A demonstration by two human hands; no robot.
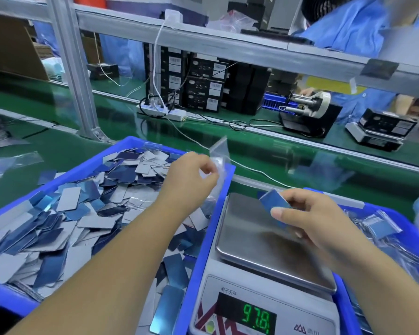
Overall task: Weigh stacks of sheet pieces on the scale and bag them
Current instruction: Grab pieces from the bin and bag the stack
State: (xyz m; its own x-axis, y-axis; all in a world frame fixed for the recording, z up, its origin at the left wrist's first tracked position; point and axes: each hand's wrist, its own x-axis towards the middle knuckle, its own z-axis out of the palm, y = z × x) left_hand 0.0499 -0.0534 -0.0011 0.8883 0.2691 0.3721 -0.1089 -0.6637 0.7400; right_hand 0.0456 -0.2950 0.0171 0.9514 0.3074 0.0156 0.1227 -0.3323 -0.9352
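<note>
— Steel, brushed and bare: that is the pan of the scale (273, 240), and I place everything else by it. Its green display reads about 97.8, though the last digit is smeared.

— Where are the hands?

— The right hand (307, 221) hovers over the far half of the pan, forearm coming in from the near right, wrist bent inward. Thumb and curled fingers pinch a stack of blue sheet pieces (275, 201), tilted, its far end lifted clear of the pan.

— And the other?

— The left hand (191, 177) is raised just beyond the scale's far left corner, forearm stretched diagonally from the near left. Its fingertips are closed on a clear plastic bag (218, 160), which stands up from the fingers and also hangs below them. It is blurred, so I cannot tell whether its mouth is open.

— What surrounds the scale?

— To its left, touching it, a blue bin (201, 257) heaped with loose sheet pieces (78, 213), some blue face up, some grey. To its right, a second blue bin (397, 213) holding filled bags (382, 226). All stand on the green table (58, 151).

— Beyond it?

— Past the scale a white cable crosses the table toward a power strip (162, 111), with black boxes (203, 90) stacked behind.
</note>
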